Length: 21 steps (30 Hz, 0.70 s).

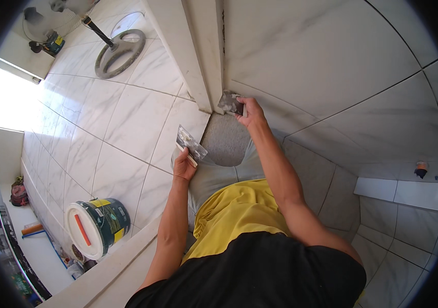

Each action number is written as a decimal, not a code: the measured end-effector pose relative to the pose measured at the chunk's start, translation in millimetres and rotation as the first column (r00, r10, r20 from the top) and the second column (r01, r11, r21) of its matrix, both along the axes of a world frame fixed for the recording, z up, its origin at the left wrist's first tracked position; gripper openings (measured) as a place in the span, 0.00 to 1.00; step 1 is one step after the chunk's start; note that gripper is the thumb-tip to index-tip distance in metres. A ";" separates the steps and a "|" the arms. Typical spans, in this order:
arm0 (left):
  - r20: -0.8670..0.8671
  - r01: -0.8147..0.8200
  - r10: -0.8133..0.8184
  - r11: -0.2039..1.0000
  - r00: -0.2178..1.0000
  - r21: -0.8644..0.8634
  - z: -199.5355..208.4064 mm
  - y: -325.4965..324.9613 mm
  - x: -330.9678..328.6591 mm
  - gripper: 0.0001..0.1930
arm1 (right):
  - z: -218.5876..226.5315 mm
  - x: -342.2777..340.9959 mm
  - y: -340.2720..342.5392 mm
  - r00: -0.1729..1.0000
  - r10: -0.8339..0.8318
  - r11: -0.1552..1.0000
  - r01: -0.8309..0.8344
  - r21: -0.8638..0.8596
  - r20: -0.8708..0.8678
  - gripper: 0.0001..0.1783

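My right hand [252,112] is closed on a putty knife [230,102]. Its smeared grey blade lies at the foot of the white door frame [206,61], where the frame meets the marbled wall tile [306,56]. In my left hand [182,167] is a second flat-bladed putty knife [190,143], its blade tilted up and carrying whitish paste. Between the two hands a speckled grey threshold slab [225,141] shows in front of my knees.
On the left stands a dark green bucket [118,218] with a white lid, an orange-red strip [82,230] on top. A grey oval stand base [121,54] with a black pole rests on the tiled floor [121,120]. A shelf [403,192] juts out at right.
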<state>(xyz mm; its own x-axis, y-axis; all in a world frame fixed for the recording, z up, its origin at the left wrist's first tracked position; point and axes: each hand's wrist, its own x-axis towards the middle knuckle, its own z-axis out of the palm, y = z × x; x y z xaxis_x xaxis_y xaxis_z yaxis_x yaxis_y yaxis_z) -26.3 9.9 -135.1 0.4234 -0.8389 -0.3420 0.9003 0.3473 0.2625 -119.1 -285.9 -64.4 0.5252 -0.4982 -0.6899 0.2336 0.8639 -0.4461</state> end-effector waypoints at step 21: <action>0.061 -0.011 0.012 1.000 0.998 -0.003 -0.9 3.0 -2.4 0.14 | 110.5 1.9 4.0 0.978 -0.146 0.988 0.152 -0.031 0.149 0.16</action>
